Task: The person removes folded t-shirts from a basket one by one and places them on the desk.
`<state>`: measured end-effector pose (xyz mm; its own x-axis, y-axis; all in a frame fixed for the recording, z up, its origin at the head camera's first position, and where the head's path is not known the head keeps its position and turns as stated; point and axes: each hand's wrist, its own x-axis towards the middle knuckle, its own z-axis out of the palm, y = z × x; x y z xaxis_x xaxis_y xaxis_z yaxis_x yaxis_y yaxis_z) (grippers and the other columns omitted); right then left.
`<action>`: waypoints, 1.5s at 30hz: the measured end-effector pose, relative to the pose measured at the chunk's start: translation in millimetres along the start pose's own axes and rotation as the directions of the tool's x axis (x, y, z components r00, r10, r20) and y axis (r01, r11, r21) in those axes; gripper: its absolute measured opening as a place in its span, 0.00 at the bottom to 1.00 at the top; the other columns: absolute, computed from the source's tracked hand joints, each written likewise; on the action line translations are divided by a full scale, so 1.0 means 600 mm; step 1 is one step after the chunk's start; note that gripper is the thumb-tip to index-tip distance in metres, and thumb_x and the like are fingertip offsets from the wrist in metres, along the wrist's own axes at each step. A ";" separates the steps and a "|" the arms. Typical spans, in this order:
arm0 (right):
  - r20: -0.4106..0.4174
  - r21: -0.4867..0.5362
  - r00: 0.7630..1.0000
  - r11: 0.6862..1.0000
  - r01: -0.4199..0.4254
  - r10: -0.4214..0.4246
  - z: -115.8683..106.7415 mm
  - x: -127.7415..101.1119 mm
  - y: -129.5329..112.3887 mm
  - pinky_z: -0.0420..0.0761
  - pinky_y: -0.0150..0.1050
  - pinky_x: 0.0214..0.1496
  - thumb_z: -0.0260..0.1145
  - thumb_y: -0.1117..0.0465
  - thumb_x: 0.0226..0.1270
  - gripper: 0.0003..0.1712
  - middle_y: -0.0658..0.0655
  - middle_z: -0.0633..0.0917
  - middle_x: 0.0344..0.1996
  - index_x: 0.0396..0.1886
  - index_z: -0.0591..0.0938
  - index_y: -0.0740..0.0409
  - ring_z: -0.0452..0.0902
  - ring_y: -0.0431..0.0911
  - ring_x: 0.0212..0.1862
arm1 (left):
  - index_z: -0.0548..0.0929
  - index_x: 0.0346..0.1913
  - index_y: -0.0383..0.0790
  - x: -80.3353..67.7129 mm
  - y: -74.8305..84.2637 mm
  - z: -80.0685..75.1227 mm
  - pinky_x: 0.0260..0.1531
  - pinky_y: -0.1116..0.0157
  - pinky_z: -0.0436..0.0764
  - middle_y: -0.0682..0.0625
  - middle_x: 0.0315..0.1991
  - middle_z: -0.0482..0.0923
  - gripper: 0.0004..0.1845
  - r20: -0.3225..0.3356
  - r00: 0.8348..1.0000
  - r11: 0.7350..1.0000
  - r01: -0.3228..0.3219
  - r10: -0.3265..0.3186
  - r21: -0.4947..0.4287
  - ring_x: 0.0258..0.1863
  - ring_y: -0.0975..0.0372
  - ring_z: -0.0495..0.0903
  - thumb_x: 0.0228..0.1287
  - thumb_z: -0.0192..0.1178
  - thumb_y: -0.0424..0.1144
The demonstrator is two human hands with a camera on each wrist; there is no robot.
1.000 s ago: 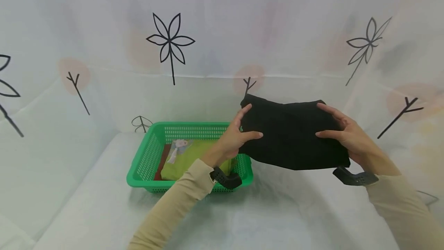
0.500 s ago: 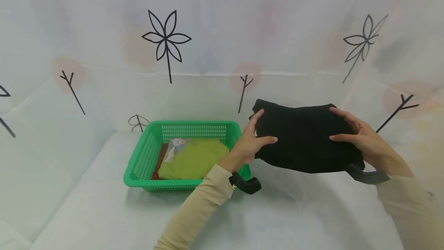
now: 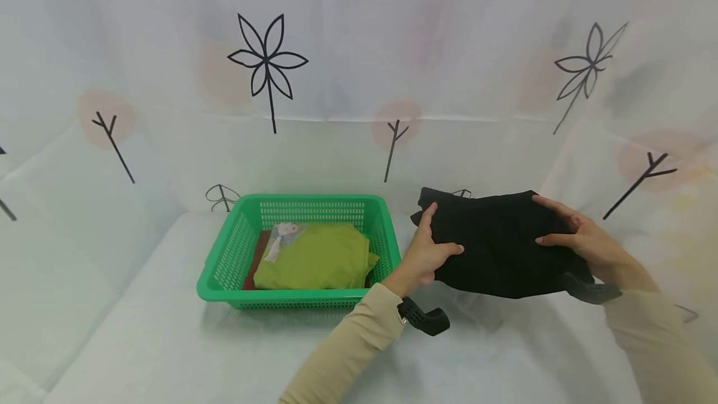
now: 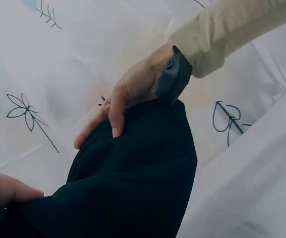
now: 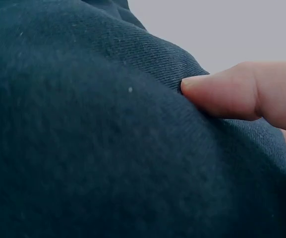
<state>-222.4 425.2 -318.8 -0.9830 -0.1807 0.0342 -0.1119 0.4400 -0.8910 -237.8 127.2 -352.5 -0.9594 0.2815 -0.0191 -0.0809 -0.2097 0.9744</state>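
Both hands hold a folded black cloth [image 3: 499, 248] up at the right of the head view; its kind of garment cannot be told. My left hand [image 3: 423, 254] grips its left end, thumb on the near face. At the opposite end my right hand [image 3: 591, 245] pinches it, thumb in front and index finger along the top edge. The left wrist view shows the cloth [image 4: 133, 173] stretching between the two hands. Close up in the right wrist view, a thumb [image 5: 232, 94] presses into the dark ribbed fabric [image 5: 108, 124]. The fingers behind the cloth are mostly hidden.
A green plastic basket [image 3: 215, 292] stands left of the hands on the white-covered table [image 3: 168, 354]. Inside it lie a folded lime-green cloth [image 3: 320, 260] with a printed patch and a dark red cloth [image 3: 249, 273] beneath. A patterned white sheet [image 3: 336, 48] hangs behind.
Both hands have carried the black cloth to the right, away from over the basket's edge, and then lowered it toward the table. The basket's contents show more fully now.
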 end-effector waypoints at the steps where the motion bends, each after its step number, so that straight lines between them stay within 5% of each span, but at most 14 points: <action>1: -0.005 -0.014 1.000 1.000 -0.007 0.007 0.000 0.000 0.005 0.68 0.23 0.49 0.64 0.65 0.68 0.44 0.44 0.61 0.67 0.78 0.54 0.37 0.64 0.27 0.55 | 0.60 0.72 0.63 -0.001 -0.005 0.004 0.62 0.44 0.62 0.47 0.74 0.51 0.48 -0.017 1.000 1.000 0.003 -0.002 0.004 0.70 0.48 0.55 0.54 0.65 0.20; 16: -0.004 -0.066 0.999 0.997 -0.035 0.035 0.013 0.006 0.073 0.63 0.23 0.48 0.66 0.62 0.66 0.45 0.54 0.57 0.71 0.78 0.55 0.41 0.61 0.26 0.55 | 0.63 0.71 0.56 0.001 -0.070 0.044 0.60 0.47 0.65 0.48 0.72 0.56 0.49 -0.178 0.984 0.999 0.004 0.006 0.055 0.68 0.50 0.58 0.49 0.63 0.15; 21: -0.006 -0.055 0.999 0.997 -0.049 0.049 0.024 0.013 0.088 0.63 0.23 0.49 0.67 0.62 0.65 0.46 0.62 0.52 0.74 0.78 0.55 0.41 0.59 0.33 0.58 | 0.65 0.71 0.54 0.003 -0.093 0.045 0.61 0.46 0.64 0.48 0.72 0.56 0.47 -0.228 0.973 0.997 -0.009 0.027 0.082 0.69 0.50 0.56 0.50 0.61 0.14; 26: -0.006 -0.060 0.996 0.995 -0.084 0.084 0.031 0.016 0.101 0.60 0.34 0.56 0.68 0.61 0.63 0.48 0.68 0.48 0.74 0.78 0.54 0.41 0.56 0.44 0.64 | 0.66 0.70 0.51 0.007 -0.105 0.042 0.61 0.46 0.65 0.46 0.71 0.58 0.46 -0.245 0.969 0.997 -0.015 0.035 0.081 0.69 0.49 0.57 0.48 0.61 0.13; 32: 0.001 -0.066 0.997 0.994 -0.082 0.082 0.036 0.022 0.118 0.64 0.25 0.49 0.69 0.61 0.62 0.47 0.70 0.53 0.72 0.77 0.56 0.45 0.61 0.30 0.55 | 0.67 0.69 0.49 0.011 -0.117 0.039 0.59 0.44 0.66 0.43 0.70 0.59 0.47 -0.262 0.965 0.999 0.019 -0.007 0.042 0.67 0.47 0.58 0.45 0.60 0.12; 37: 0.008 -0.066 0.997 0.995 -0.070 0.071 0.042 0.027 0.132 0.63 0.24 0.48 0.70 0.63 0.61 0.46 0.71 0.54 0.72 0.76 0.59 0.45 0.61 0.34 0.57 | 0.68 0.69 0.48 0.014 -0.129 0.033 0.59 0.43 0.64 0.41 0.69 0.59 0.46 -0.275 0.960 0.998 0.064 -0.054 0.029 0.66 0.45 0.58 0.44 0.61 0.13; 40: 0.011 -0.064 0.995 0.994 -0.094 0.095 0.044 0.028 0.139 0.63 0.31 0.53 0.69 0.63 0.62 0.47 0.72 0.52 0.72 0.77 0.58 0.44 0.59 0.45 0.62 | 0.68 0.68 0.48 0.015 -0.133 0.031 0.59 0.41 0.64 0.39 0.69 0.58 0.46 -0.273 0.959 0.997 0.078 -0.072 0.011 0.66 0.43 0.58 0.45 0.61 0.13; 45: 0.024 -0.021 0.993 0.993 -0.119 0.119 0.047 0.025 0.152 0.51 0.63 0.64 0.68 0.67 0.61 0.49 0.73 0.44 0.73 0.78 0.54 0.50 0.44 0.65 0.68 | 0.68 0.68 0.47 0.014 -0.139 0.031 0.58 0.41 0.64 0.39 0.69 0.59 0.46 -0.270 0.959 0.996 0.083 -0.082 -0.006 0.65 0.43 0.59 0.44 0.62 0.12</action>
<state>-243.0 437.9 -412.3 -0.9855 -0.1479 -0.0831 0.0025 0.4767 -0.8790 -234.3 164.3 -429.6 -0.9867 0.0345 -0.1586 -0.1623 -0.1907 0.9681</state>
